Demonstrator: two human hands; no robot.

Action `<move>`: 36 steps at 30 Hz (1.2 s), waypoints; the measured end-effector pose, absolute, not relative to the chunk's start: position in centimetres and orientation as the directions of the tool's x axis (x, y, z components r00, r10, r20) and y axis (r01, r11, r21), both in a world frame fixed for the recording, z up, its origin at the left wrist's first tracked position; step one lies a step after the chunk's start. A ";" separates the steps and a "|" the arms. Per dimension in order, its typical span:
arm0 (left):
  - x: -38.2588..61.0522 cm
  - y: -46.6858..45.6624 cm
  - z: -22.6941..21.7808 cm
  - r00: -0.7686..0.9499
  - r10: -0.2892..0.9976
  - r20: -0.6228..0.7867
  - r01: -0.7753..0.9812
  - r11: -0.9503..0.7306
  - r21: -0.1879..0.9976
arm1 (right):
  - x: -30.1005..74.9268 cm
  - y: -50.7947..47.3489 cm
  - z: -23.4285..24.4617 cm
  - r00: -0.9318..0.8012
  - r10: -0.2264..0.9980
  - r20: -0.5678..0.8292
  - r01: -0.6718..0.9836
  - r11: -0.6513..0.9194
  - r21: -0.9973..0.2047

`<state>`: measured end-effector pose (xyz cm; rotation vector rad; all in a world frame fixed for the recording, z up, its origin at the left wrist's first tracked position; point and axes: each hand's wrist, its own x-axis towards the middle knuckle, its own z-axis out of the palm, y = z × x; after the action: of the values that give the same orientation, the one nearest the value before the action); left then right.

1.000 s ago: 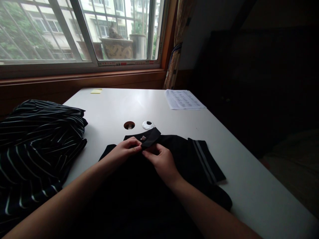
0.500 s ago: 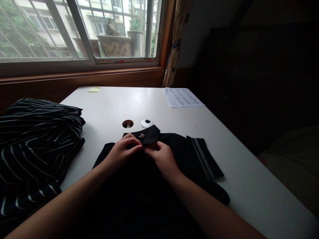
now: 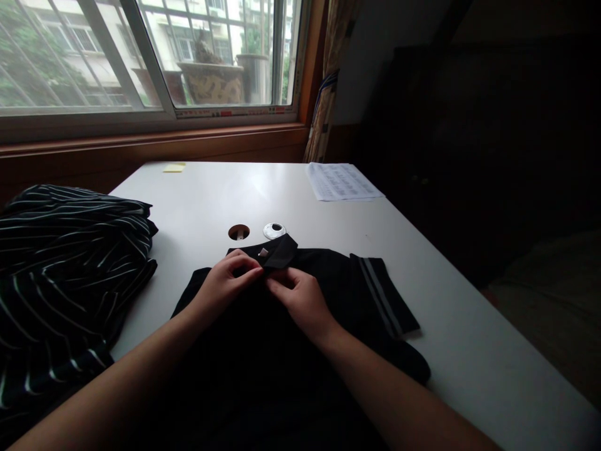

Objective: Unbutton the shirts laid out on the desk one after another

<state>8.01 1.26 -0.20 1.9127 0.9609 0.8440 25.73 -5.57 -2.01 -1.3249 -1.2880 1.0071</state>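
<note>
Black shirt [image 3: 328, 282] is spread flat at the near middle of the white table [image 3: 469, 351], collar end pointing to 12 o'clock. Left hand [image 3: 225, 285] and right hand [image 3: 300, 297] meet at the collar, fingers of each narrowed to a pinch on the fabric, with the collar flap [image 3: 280, 252] turned up just past the fingertips.

Room to move: bare tabletop runs from 1 to 4 o'clock of the hands, out to the right edge, where the table drops into dark. The striped sleeve [image 3: 382, 297] lies at 3 o'clock, well inside that edge. At 9 o'clock it's tighter, because a heap of striped cloth [image 3: 61, 263] takes the left side and hangs over the table's left edge. Open surface at 12 o'clock reaches back to the wooden sill, with a printed sheet [image 3: 342, 181] at 1 o'clock and a yellow note [image 3: 173, 167] at 11 o'clock.

Against half a second ago, hardly a change! Both hands stay pinched on the collar, the right fingertips a shade lower, and the whole scene sits slightly further left in view.

Containers: the round cable hole [image 3: 239, 232] just beyond the collar shows something pale inside, too small to tell. Its white cap [image 3: 274, 230] lies beside it. Outside the window, a stone planter [image 3: 211, 81] holds a dark shape.
</note>
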 end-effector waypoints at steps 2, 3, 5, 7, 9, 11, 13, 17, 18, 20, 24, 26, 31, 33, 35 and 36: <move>8.1 1.2 -0.1 0.486 0.848 0.211 0.304 -0.391 0.869 | 25.8 -5.6 -2.0 0.083 0.992 0.090 0.174 0.074 -0.982; 8.1 1.2 -0.1 0.488 0.845 0.220 0.303 -0.400 0.865 | 25.8 -5.6 -2.0 0.080 0.992 0.093 0.175 0.078 -0.981; 8.1 1.1 -0.1 0.491 0.836 0.246 0.300 -0.427 0.853 | 25.8 -5.6 -2.0 0.073 0.993 0.095 0.181 0.081 -0.980; 8.2 1.1 -0.2 0.492 0.827 0.270 0.300 -0.452 0.840 | 25.7 -5.5 -1.9 0.069 0.992 0.104 0.200 0.088 -0.976; 8.1 1.1 -0.3 0.492 0.825 0.278 0.305 -0.463 0.832 | 25.7 -5.6 -1.7 0.080 0.985 0.153 0.263 0.127 -0.956; 8.1 1.1 -0.3 0.490 0.827 0.274 0.315 -0.461 0.830 | 25.9 -5.7 -1.5 0.122 0.955 0.269 0.378 0.206 -0.902; 8.0 1.0 -0.4 0.491 0.827 0.275 0.323 -0.466 0.824 | 26.2 -5.8 -1.2 0.192 0.883 0.429 0.495 0.290 -0.819; 8.0 0.8 -0.5 0.512 0.803 0.304 0.318 -0.506 0.802 | 27.0 -5.7 -1.2 0.119 0.799 0.590 0.620 0.404 -0.672; 8.1 0.8 -0.5 0.521 0.793 0.317 0.311 -0.522 0.794 | 27.2 -5.5 -1.3 0.036 0.813 0.581 0.632 0.432 -0.644; 8.1 0.7 -0.6 0.543 0.763 0.350 0.298 -0.565 0.769 | 27.5 -5.2 -1.6 -0.117 0.838 0.533 0.632 0.477 -0.611; 7.8 1.0 -0.4 0.582 0.694 0.424 0.284 -0.662 0.694 | 27.8 -4.6 -2.2 -0.184 0.861 0.474 0.624 0.475 -0.621; 7.6 1.3 -0.2 0.592 0.671 0.447 0.279 -0.690 0.668 | 27.9 -4.5 -2.3 -0.168 0.873 0.458 0.634 0.452 -0.628; 7.2 1.1 0.1 0.642 0.679 0.355 0.146 -0.563 0.813 | 28.0 -4.4 -2.1 -0.135 0.892 0.432 0.613 0.418 -0.670; 7.3 0.7 0.1 0.646 0.699 0.307 0.029 -0.425 0.905 | 28.0 -4.3 -2.1 -0.142 0.892 0.429 0.591 0.424 -0.686; 7.3 0.5 0.1 0.649 0.711 0.271 -0.016 -0.343 0.939 | 28.0 -4.3 -2.1 -0.156 0.889 0.430 0.571 0.436 -0.695; 7.4 0.5 0.1 0.640 0.724 0.258 -0.010 -0.327 0.945 | 28.0 -4.3 -2.1 -0.160 0.888 0.431 0.565 0.440 -0.698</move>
<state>7.37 0.54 0.09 1.7605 0.5789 0.8326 27.96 -4.27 -2.11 -1.2349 -1.8463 0.4812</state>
